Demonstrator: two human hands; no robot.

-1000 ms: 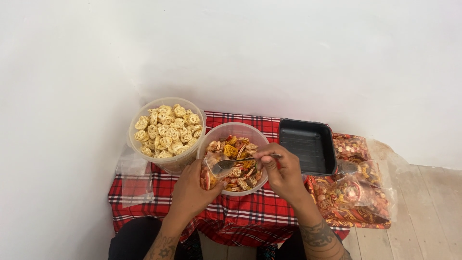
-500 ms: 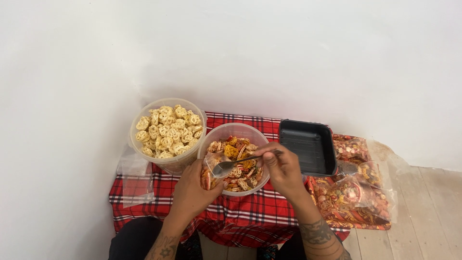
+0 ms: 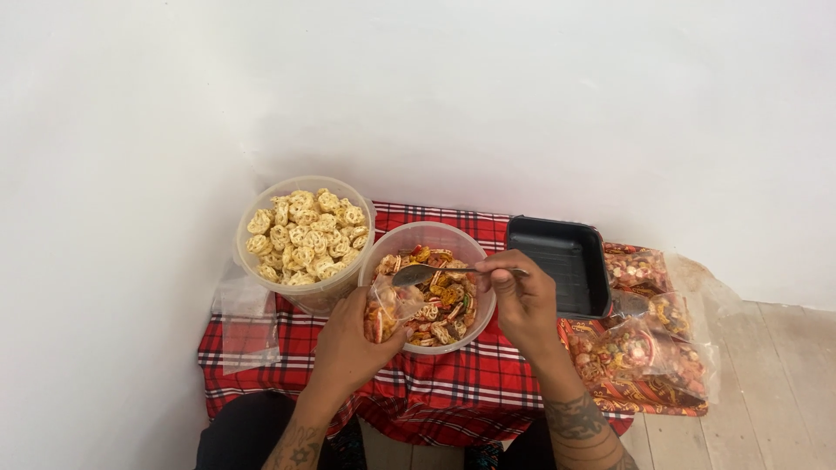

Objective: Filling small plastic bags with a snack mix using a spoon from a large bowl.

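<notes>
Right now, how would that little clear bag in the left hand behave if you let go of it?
The small clear bag looks thin and crumpled, so it is probably floppy. Only the left hand holds its mouth open; released, it would likely slump. It seems light, holding few snacks.

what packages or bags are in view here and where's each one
Small clear bag: in the left hand, partly filled with reddish snacks.
Filled clear bags: piled at right beside the black tray, red-orange contents.
Empty clear bags: flat at left on the plaid cloth.

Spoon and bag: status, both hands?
Left hand holds small clear bag at bowl rim. Right hand holds spoon over the snacks. Nothing blocking.
</notes>
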